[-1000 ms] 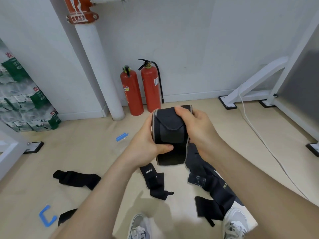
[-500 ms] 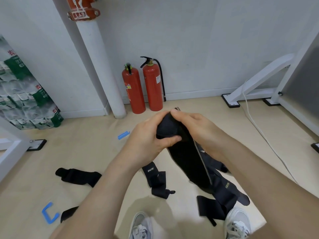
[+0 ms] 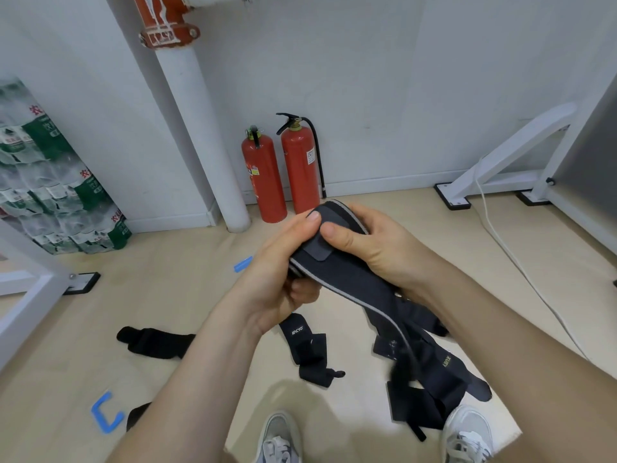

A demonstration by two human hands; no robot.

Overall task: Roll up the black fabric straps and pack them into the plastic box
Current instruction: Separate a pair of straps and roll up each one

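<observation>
1. While its loose tail hangs toward the lower right of the frame, a black fabric strap with a grey edge (image 3: 337,265) is held at the centre, above the beige floor (image 3: 167,262).
2. Its upper end is gripped by the left hand (image 3: 280,279), thumb on top and fingers curled beneath.
3. The same end is pinched by the right hand (image 3: 374,243), whose thumb is pressed on a grey patch (image 3: 319,251).
4. More black straps (image 3: 157,342) are scattered on the floor below.
5. Two red fire extinguishers (image 3: 265,175) are seen at upper centre.
</observation>
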